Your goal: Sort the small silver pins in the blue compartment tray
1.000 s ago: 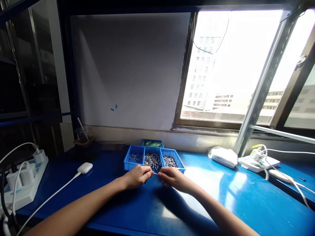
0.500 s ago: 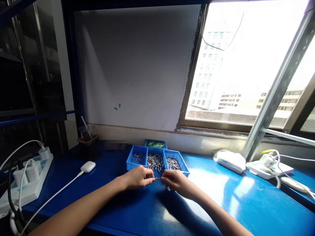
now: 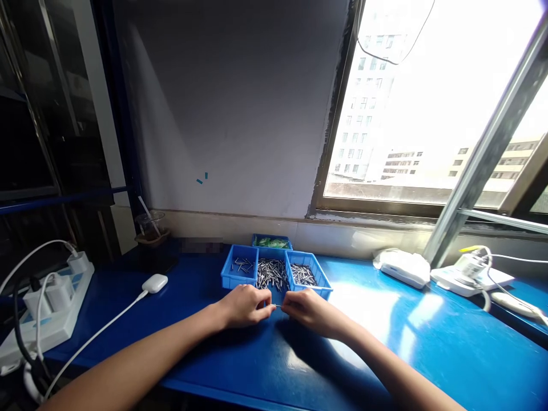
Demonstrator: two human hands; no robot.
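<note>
My left hand (image 3: pixel 246 305) and my right hand (image 3: pixel 309 309) meet just in front of the small blue bins, fingertips pinched. A thin metal pin (image 3: pixel 278 306) spans the narrow gap between them, with one end in each pinch; its ends are hidden by the fingers. Behind my left hand, the left blue bin (image 3: pixel 233 281) holds several thin metal pins (image 3: pixel 243 265). Dark and silvery metal pieces (image 3: pixel 272 274) are heaped in the middle, between the two side bins. Beyond my right hand, the right blue bin (image 3: pixel 322 279) contains a pile of similar small metal pieces (image 3: pixel 302 274).
A blue bin with green packets (image 3: pixel 272 242) stands at the back. On the left are a white earbud case (image 3: pixel 154 283) on a cable, a power strip (image 3: pixel 72 319) and a plastic cup (image 3: pixel 152 227). A white packet (image 3: pixel 402 267) and another power strip (image 3: pixel 475 283) lie right.
The camera view has tilted slightly downward. My two hands have drawn a little closer together, and less of the pin shows between them. The bins stay in place.
</note>
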